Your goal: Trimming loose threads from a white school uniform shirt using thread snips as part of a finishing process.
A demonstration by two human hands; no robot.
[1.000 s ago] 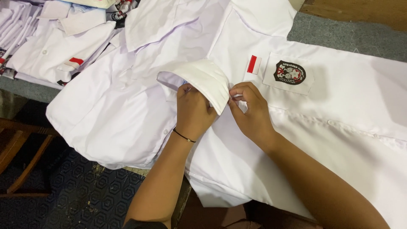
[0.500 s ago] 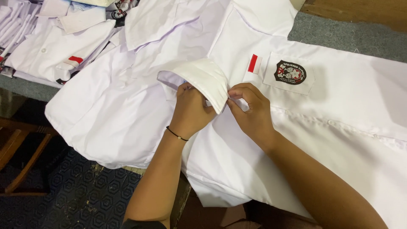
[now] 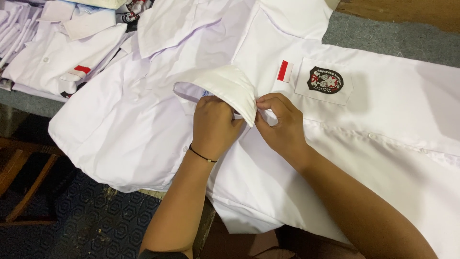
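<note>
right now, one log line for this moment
left hand: pinching white shirt collar | right hand: pinching shirt front under collar tip | white cotton shirt: flat on grey table

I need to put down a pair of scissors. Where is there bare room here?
One bare strip: the grey table cover at top right, between the white shirt and the wooden edge. Elsewhere it is crowded: the stack of folded shirts fills the top left, and the left hand and right hand pinch the collar mid-table.

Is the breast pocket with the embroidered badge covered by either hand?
No, the badge pocket lies bare, apart from both the left hand and right hand at the collar.
</note>
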